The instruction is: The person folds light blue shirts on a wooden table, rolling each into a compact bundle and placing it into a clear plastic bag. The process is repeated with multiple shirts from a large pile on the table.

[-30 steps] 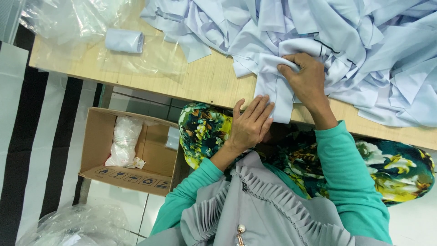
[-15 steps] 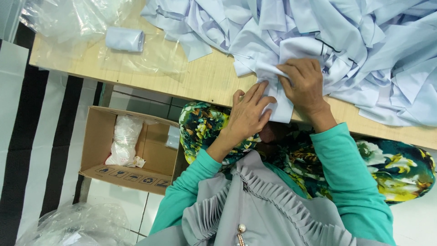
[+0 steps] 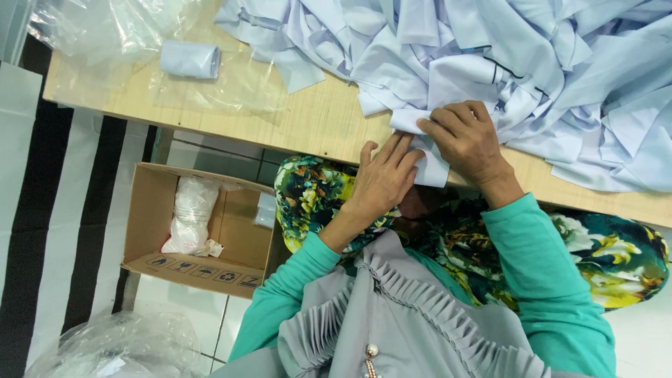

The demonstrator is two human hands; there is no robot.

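A heap of pale blue cloth pieces (image 3: 532, 63) covers the right part of the wooden table (image 3: 315, 119). One folded piece (image 3: 428, 162) hangs over the table's near edge. My right hand (image 3: 465, 140) lies on top of that piece with its fingers curled around the fold. My left hand (image 3: 385, 178) comes from the lap side, its fingers straight and laid flat against the hanging end, thumb held apart. Both arms wear teal sleeves.
A small rolled pale blue piece (image 3: 190, 59) lies on clear plastic sheeting (image 3: 210, 84) at the table's left. Below the table stands an open cardboard box (image 3: 140, 217) holding a white plastic bag (image 3: 190, 217). More clear plastic (image 3: 119, 346) lies on the floor.
My left hand has risen from my lap to the table's edge and now touches the hanging cloth end. My right hand has stayed on the fold.
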